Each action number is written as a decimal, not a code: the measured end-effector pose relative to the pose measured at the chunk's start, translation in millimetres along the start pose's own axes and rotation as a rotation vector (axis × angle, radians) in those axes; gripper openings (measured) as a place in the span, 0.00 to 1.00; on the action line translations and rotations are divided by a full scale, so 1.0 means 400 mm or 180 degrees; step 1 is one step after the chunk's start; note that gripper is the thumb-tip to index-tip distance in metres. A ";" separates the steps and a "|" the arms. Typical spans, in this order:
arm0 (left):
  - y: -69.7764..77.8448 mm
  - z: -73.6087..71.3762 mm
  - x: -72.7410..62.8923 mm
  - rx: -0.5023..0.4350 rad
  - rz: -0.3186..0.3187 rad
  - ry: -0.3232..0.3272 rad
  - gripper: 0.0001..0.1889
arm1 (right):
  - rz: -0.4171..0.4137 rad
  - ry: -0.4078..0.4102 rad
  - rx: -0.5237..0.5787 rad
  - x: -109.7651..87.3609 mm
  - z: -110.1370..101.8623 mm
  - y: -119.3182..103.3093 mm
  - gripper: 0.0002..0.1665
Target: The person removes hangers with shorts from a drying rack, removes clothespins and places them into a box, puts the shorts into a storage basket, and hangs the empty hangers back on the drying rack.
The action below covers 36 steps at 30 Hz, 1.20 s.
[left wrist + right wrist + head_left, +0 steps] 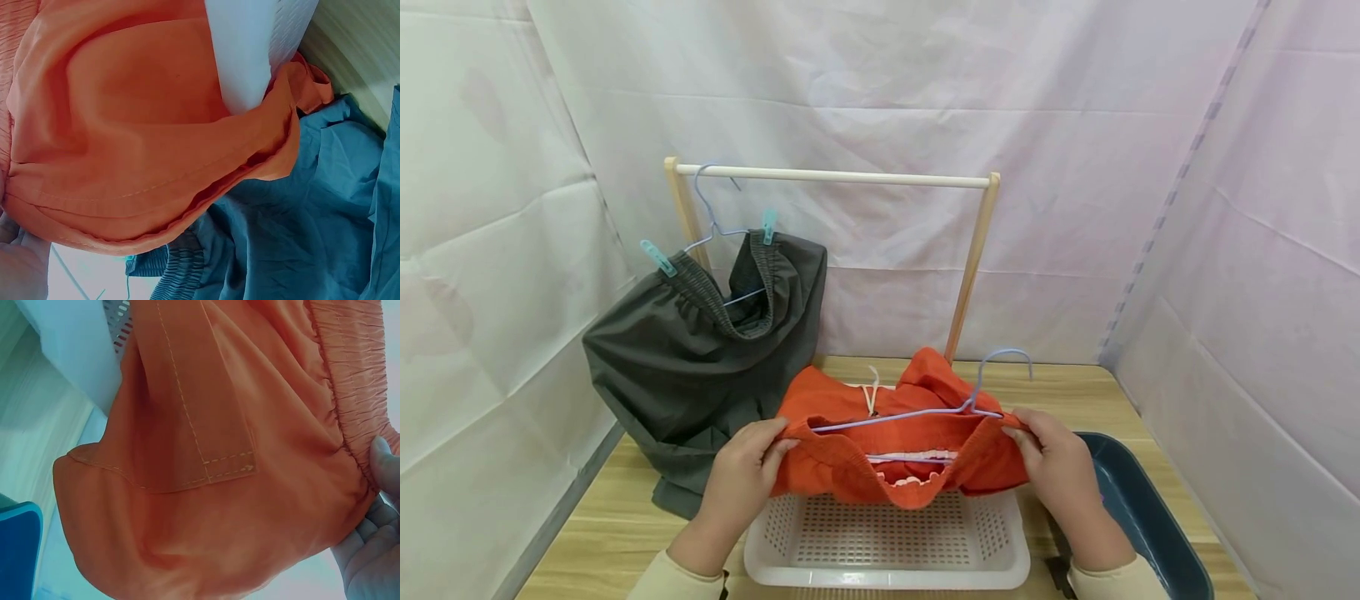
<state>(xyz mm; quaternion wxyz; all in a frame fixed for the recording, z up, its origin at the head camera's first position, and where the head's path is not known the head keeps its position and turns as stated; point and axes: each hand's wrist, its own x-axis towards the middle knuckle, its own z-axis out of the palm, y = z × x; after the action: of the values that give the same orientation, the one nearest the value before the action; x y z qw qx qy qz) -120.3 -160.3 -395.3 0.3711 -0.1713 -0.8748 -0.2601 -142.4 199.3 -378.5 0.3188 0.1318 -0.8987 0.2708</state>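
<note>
Orange shorts (827, 475) with an elastic waistband and a white drawstring are stretched between both hands over a white basket. My left hand (745, 471) pinches the left end of the waistband; in the left wrist view its fingers (25, 262) show at the frame's edge. The right end is gripped by my right hand (1060, 467), its thumb (384, 465) on the gathered band. Inside the waist opening sits a light purple hanger (917, 414), its hook standing up at the right. Folds of cloth cover parts of the hanger's ends.
Dark grey-green trousers (700, 358) hang at left from another hanger (703, 196) with teal clips (658, 258), on a wooden rack (835, 176). Below the shorts stands the white perforated basket (887, 577). A dark blue tray (1138, 500) lies at right. White cloth walls enclose the table.
</note>
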 end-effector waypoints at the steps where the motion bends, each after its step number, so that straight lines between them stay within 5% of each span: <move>1: 0.000 -0.001 0.001 -0.0011 -0.0015 -0.0003 0.19 | -0.0015 0.0031 0.0013 0.000 -0.001 0.003 0.16; 11: -0.005 0.000 -0.004 -0.0084 -0.0091 0.0058 0.19 | 0.0102 0.0167 0.0065 -0.007 0.000 0.032 0.14; 18: -0.034 -0.003 -0.019 -0.0026 -0.0239 0.0224 0.18 | 0.0526 0.0159 0.0074 -0.014 -0.021 0.056 0.13; 30: -0.020 0.004 -0.025 -0.0070 -0.0283 0.0023 0.19 | 0.0501 0.0130 0.0126 -0.022 -0.017 0.057 0.13; 36: -0.019 0.016 -0.036 -0.0039 -0.0462 -0.0286 0.19 | 0.0339 0.0249 0.0111 -0.020 -0.008 0.061 0.14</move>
<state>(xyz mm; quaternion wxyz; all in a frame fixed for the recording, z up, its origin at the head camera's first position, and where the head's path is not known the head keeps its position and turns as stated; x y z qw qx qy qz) -118.0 -164.2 -412.1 0.3106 -0.1213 -0.8991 -0.2836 -144.5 221.4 -391.5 0.3365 0.0787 -0.8864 0.3080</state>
